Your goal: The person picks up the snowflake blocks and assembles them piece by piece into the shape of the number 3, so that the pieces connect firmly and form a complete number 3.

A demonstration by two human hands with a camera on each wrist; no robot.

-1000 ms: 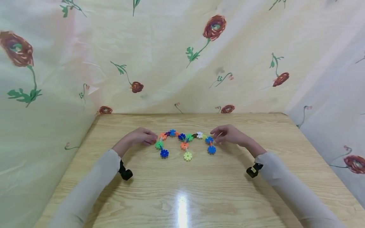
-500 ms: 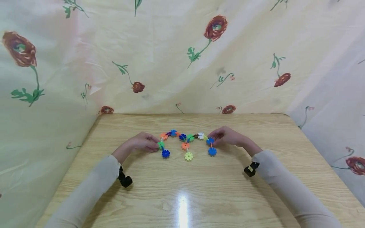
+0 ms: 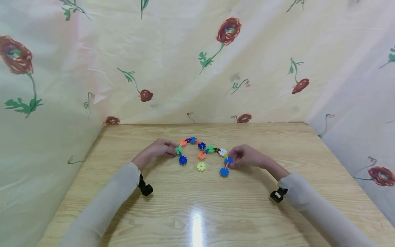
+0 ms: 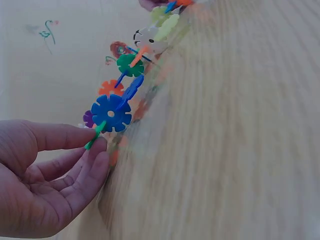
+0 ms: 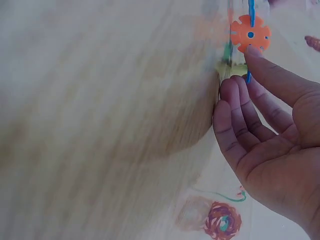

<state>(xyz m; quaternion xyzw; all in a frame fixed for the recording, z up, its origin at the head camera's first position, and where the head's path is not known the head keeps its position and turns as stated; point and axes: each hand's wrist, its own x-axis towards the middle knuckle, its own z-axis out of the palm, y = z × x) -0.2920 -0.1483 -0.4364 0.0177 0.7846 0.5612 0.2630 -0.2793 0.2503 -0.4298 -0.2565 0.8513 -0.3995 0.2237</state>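
Note:
A chain of interlocking plastic snowflake discs (image 3: 202,155) in several colours lies in an m-like shape toward the far part of the table. My left hand (image 3: 160,148) pinches a green disc (image 4: 95,138) at its left side between thumb and fingers. A dark blue disc (image 3: 183,160) hangs off that green one toward me. On the other side my right hand (image 3: 247,156) pinches a blue disc (image 3: 228,161), whose edge shows by the thumb in the right wrist view. An orange disc (image 5: 250,34) joins it to another blue disc (image 3: 224,172). A yellow disc (image 3: 201,166) ends the middle leg.
The wood-grain table (image 3: 172,212) ends at the back against a flower-printed cloth (image 3: 179,68), which also hangs at both sides. Black wrist cameras (image 3: 145,186) sit under the wrists, low over the table.
Both hands have closed on the chain's two sides. Its left side has since shifted away and rightward, while its right side has come nearer to me, turning the m-like shape.

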